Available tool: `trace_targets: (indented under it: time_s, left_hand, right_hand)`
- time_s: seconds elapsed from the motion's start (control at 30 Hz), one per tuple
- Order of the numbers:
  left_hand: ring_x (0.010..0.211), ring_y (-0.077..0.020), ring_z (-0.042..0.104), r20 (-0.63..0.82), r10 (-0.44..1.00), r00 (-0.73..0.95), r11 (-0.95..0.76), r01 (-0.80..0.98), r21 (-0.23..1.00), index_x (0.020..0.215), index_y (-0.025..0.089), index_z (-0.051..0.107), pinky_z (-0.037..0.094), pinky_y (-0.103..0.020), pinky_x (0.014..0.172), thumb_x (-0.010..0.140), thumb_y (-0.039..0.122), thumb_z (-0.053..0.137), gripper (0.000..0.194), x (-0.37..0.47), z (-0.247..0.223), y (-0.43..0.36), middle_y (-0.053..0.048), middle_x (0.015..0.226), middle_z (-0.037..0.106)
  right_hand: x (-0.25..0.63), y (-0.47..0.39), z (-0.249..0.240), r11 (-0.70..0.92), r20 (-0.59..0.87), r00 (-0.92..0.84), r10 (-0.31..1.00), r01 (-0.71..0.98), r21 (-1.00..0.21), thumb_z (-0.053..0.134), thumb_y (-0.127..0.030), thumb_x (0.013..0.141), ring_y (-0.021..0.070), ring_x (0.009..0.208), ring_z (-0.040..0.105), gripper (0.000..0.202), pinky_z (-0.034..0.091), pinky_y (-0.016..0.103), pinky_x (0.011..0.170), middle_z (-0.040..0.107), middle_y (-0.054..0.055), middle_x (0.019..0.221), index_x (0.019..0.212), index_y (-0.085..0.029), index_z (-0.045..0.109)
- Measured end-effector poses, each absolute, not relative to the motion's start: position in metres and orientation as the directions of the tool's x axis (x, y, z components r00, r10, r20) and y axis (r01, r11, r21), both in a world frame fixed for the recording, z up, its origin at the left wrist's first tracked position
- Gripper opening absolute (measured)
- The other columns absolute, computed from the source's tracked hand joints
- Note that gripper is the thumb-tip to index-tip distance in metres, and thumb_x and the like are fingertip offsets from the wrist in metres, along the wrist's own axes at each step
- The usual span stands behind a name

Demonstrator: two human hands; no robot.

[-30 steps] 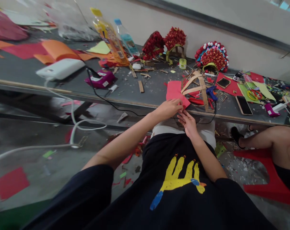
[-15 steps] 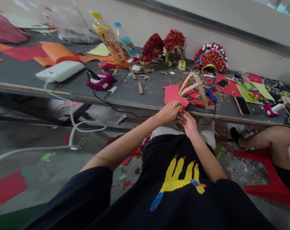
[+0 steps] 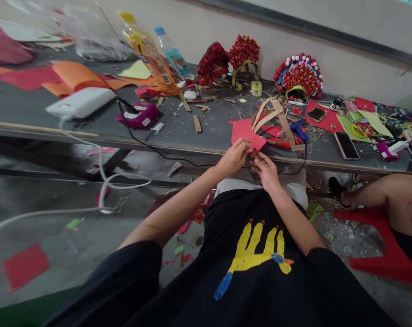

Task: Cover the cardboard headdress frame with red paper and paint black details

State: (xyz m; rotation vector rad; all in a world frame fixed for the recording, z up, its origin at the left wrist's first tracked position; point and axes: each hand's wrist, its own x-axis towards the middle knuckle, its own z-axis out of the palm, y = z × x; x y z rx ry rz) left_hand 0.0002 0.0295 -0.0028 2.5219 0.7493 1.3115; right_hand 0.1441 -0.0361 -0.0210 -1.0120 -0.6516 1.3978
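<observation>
My left hand point(image 3: 237, 156) is at the table's front edge, by the lower corner of a piece of red paper point(image 3: 243, 130). Its fingers are bent together in a pinch, and what they hold is too small to tell. My right hand point(image 3: 266, 172) is just right of it, palm turned partly up, fingers a little apart, with nothing clear in them. Behind the hands a frame of brown cardboard strips point(image 3: 280, 119) stands on the table, touching or overlapping the red paper. A blue glue gun point(image 3: 299, 130) lies right of the frame.
Bottles point(image 3: 149, 54), a white power bank point(image 3: 81, 102) and a purple adapter point(image 3: 139, 116) are at the left. Red decorated headpieces point(image 3: 299, 77) stand by the wall. A phone point(image 3: 346, 146) lies at the right, near a person's leg point(image 3: 376, 190). A black cable crosses the edge.
The view has shifted slightly. My left hand has moved a little left, away from my right hand, so the gap between their fingers is wider.
</observation>
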Motion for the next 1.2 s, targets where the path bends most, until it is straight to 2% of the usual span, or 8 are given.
trace_targets:
  time_s: [0.17, 0.37, 0.47, 0.63, 0.83, 0.97, 1.1, 1.2]
  left_hand:
    - [0.092, -0.0193, 0.06, 0.692, 0.571, 0.442, -0.814, 0.413, 0.408, 0.094, 0.017, 0.056, 0.051, -0.033, 0.084, 0.102, 0.029, 0.037, 0.024, -0.008, -0.001, 0.026, -0.011, 0.1, 0.061]
    - [0.09, -0.0195, 0.061, 0.704, 0.611, 0.363, -0.776, 0.452, 0.441, 0.091, 0.017, 0.057, 0.052, -0.034, 0.084, 0.103, 0.039, 0.038, 0.031, -0.012, 0.001, 0.02, -0.01, 0.096, 0.064]
    - [0.093, -0.0195, 0.064, 0.706, 0.575, 0.413, -0.807, 0.43, 0.406, 0.095, 0.016, 0.064, 0.053, -0.034, 0.085, 0.102, 0.041, 0.044, 0.032, -0.012, 0.0, 0.021, -0.01, 0.099, 0.066]
    - [0.105, -0.0237, 0.066, 0.709, 0.499, 0.498, -0.857, 0.405, 0.318, 0.113, 0.016, 0.069, 0.054, -0.039, 0.093, 0.099, 0.046, 0.053, 0.036, -0.014, -0.007, 0.025, -0.014, 0.112, 0.069]
    - [0.111, -0.025, 0.065, 0.686, 0.461, 0.563, -0.876, 0.411, 0.252, 0.122, 0.019, 0.068, 0.055, -0.043, 0.094, 0.102, 0.038, 0.049, 0.034, -0.013, -0.013, 0.025, -0.014, 0.119, 0.069]
    - [0.108, -0.0233, 0.067, 0.694, 0.404, 0.596, -0.899, 0.4, 0.18, 0.113, 0.021, 0.072, 0.056, -0.042, 0.092, 0.103, 0.032, 0.048, 0.029, -0.013, -0.017, 0.025, -0.011, 0.114, 0.072]
    - [0.103, -0.0213, 0.07, 0.727, 0.335, 0.599, -0.925, 0.354, 0.135, 0.105, 0.02, 0.074, 0.057, -0.039, 0.089, 0.103, 0.029, 0.049, 0.027, -0.014, -0.023, 0.025, -0.009, 0.104, 0.075]
    - [0.098, -0.0198, 0.071, 0.747, 0.309, 0.588, -0.934, 0.337, 0.12, 0.102, 0.02, 0.074, 0.058, -0.036, 0.088, 0.102, 0.03, 0.052, 0.025, -0.013, -0.024, 0.023, -0.007, 0.099, 0.075]
  right_hand:
    - [0.145, -0.036, -0.022, -0.109, -0.18, 0.103, 0.978, -0.48, -0.87, 0.074, -0.026, 0.073, 0.0142, 0.09, 0.073, 0.039, 0.057, 0.022, 0.068, 0.074, 0.003, 0.115, 0.112, -0.023, 0.068]
    - [0.143, -0.038, -0.019, -0.091, -0.169, 0.104, 0.98, -0.524, -0.847, 0.074, -0.024, 0.07, 0.0113, 0.081, 0.073, 0.035, 0.056, 0.019, 0.063, 0.076, 0.001, 0.106, 0.106, -0.023, 0.069]
    - [0.144, -0.038, -0.018, -0.082, -0.161, 0.101, 0.982, -0.537, -0.839, 0.073, -0.022, 0.07, 0.011, 0.079, 0.072, 0.035, 0.056, 0.019, 0.063, 0.076, 0.0, 0.104, 0.104, -0.023, 0.069]
    - [0.145, -0.037, -0.018, -0.089, -0.159, 0.104, 0.982, -0.487, -0.869, 0.073, -0.025, 0.073, 0.012, 0.084, 0.072, 0.035, 0.057, 0.022, 0.069, 0.075, 0.001, 0.109, 0.108, -0.024, 0.069]
    - [0.144, -0.036, -0.017, -0.087, -0.184, 0.151, 0.971, -0.494, -0.865, 0.073, -0.024, 0.073, 0.0133, 0.087, 0.072, 0.028, 0.058, 0.026, 0.078, 0.077, 0.001, 0.099, 0.101, -0.022, 0.071]
    - [0.148, -0.029, -0.013, -0.14, -0.233, 0.138, 0.963, -0.484, -0.864, 0.074, -0.033, 0.076, 0.0142, 0.08, 0.073, 0.017, 0.058, 0.027, 0.079, 0.076, 0.0, 0.079, 0.086, -0.02, 0.07]
    - [0.154, -0.02, -0.01, -0.189, -0.243, 0.105, 0.964, -0.371, -0.909, 0.076, -0.049, 0.073, 0.0141, 0.07, 0.071, 0.032, 0.056, 0.025, 0.069, 0.072, 0.0, 0.069, 0.075, -0.019, 0.066]
    - [0.159, -0.016, -0.01, -0.165, -0.198, 0.097, 0.975, -0.273, -0.948, 0.077, -0.056, 0.069, 0.0128, 0.064, 0.068, 0.039, 0.054, 0.024, 0.066, 0.068, -0.003, 0.063, 0.069, -0.019, 0.062]
